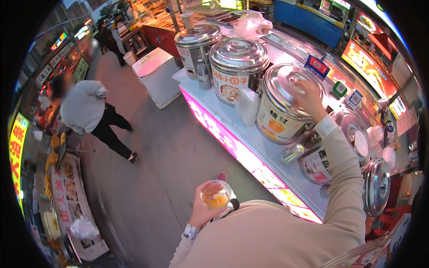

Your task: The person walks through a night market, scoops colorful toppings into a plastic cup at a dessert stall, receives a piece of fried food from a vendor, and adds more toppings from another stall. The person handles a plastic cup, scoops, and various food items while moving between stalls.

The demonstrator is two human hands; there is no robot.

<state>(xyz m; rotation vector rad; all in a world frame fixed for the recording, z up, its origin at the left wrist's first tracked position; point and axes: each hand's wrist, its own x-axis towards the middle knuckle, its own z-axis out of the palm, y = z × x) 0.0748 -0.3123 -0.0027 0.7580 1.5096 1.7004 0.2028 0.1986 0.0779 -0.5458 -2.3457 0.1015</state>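
Observation:
My left hand (200, 208) holds a clear plastic cup (216, 200) with yellow-orange pieces at its bottom. The cup is close to my body, over the walkway. My right arm reaches across the counter to a big steel drum with a fruit label (281, 117). Curled fingers of my right hand (310, 99) are at the handle of its shiny round lid (282, 85), and the lid sits on the drum. Part of the handle is hidden by the fingers.
Two more lidded steel drums (239, 67) (196, 49) stand left along the lit counter (183, 77); others stand to the right. Clear plastic bags (247, 106), a steel shaker (203, 77) and small code stands (317, 67) are close by. A person in grey (85, 105) bends at the opposite stall.

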